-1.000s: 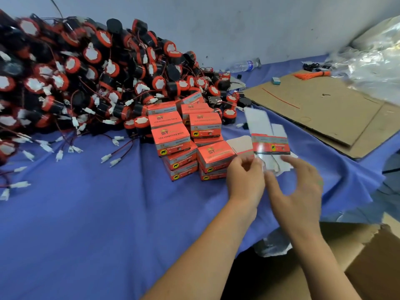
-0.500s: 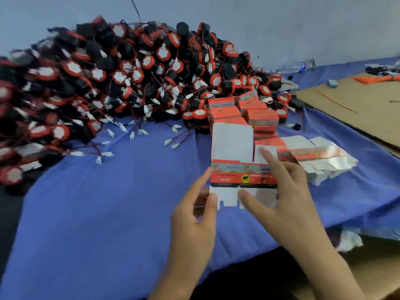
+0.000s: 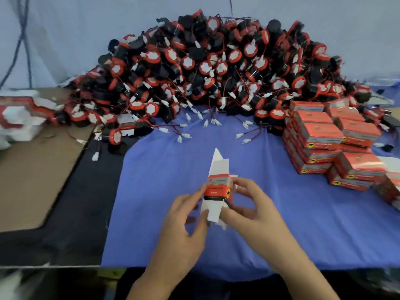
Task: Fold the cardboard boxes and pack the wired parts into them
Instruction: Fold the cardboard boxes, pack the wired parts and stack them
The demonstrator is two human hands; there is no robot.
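Near the worktop's (image 3: 303, 224) front edge, one half-folded cardboard box (image 3: 217, 189) lies with its long axis and open flaps pointing toward the back edge. The left hand (image 3: 186, 221) and right hand (image 3: 249, 211) grip it, fingers curled round its sides. Behind it, the heaped wired parts (image 3: 216, 68) are too many to count.

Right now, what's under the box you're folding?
Blue cloth shows all round the box, held by the left hand and right hand. The patch right beneath is covered by them, so anything lying there cannot be seen.
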